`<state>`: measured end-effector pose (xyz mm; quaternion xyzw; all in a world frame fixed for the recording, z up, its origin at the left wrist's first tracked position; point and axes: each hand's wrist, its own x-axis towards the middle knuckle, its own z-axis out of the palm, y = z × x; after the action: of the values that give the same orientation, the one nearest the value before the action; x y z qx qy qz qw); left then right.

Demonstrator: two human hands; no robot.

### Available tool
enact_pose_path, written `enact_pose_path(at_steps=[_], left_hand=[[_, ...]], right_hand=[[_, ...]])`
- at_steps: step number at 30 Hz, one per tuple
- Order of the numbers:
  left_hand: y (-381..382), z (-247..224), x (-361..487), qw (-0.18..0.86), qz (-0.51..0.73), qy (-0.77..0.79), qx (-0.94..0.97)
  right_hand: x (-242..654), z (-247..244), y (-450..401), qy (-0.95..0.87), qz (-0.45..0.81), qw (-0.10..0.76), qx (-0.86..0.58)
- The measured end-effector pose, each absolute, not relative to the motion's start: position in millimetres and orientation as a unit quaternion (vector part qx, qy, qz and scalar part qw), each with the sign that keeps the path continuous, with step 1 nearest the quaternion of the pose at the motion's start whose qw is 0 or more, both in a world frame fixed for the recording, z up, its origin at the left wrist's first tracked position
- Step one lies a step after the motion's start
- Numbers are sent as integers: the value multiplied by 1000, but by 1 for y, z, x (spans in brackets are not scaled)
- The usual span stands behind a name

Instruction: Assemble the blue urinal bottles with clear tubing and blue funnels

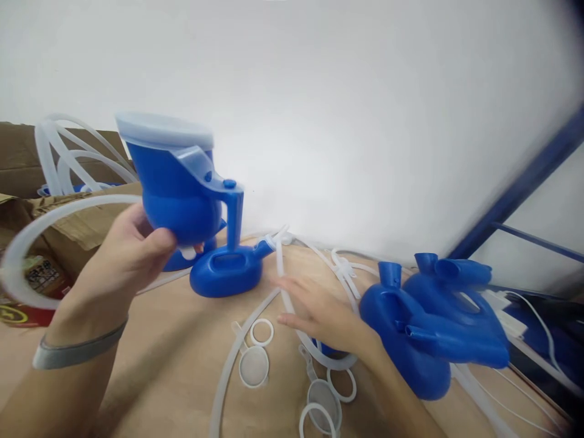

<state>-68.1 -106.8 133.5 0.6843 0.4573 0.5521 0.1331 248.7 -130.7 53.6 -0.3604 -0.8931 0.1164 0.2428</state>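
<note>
My left hand (137, 243) is closed around the lower part of a blue plastic cup (176, 191), raised above the table. The cup has a side handle and a translucent white lid or rim. A translucent hose (73, 210) curves out to the left by my left wrist. My right hand (319, 307) hovers over or rests on another clear hose (288, 298), its fingers stretched out and apart; contact is hard to tell. Behind the raised cup lies a blue urine bottle (228, 274) with a short spout.
Several white rings and round caps (254, 366) lie on the wooden table (173, 365). More blue bottles (410, 340) stand at the right. A cardboard box (68, 225) with coiled hoses sits at the left. A blue metal bar (515, 182) slants along the right.
</note>
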Motion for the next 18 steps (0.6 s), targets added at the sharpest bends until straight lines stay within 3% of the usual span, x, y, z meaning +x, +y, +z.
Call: enact_pose_path(at_steps=[4, 5, 8, 11, 18], left_hand=[[-84, 140, -75, -47, 538, 560, 629], [-75, 137, -73, -46, 507, 591, 626], [-44, 118, -64, 113, 444, 631, 627], [-17, 90, -52, 140, 437, 610, 646], [-1, 57, -38, 120, 367, 579, 718]], right_hand=[[227, 32, -120, -897, 6, 149, -417], [221, 29, -117, -887, -17, 148, -437], [203, 34, -101, -851, -77, 180, -488], [186, 48, -69, -829, -115, 206, -507], [169, 44, 17, -870, -105, 47, -479]])
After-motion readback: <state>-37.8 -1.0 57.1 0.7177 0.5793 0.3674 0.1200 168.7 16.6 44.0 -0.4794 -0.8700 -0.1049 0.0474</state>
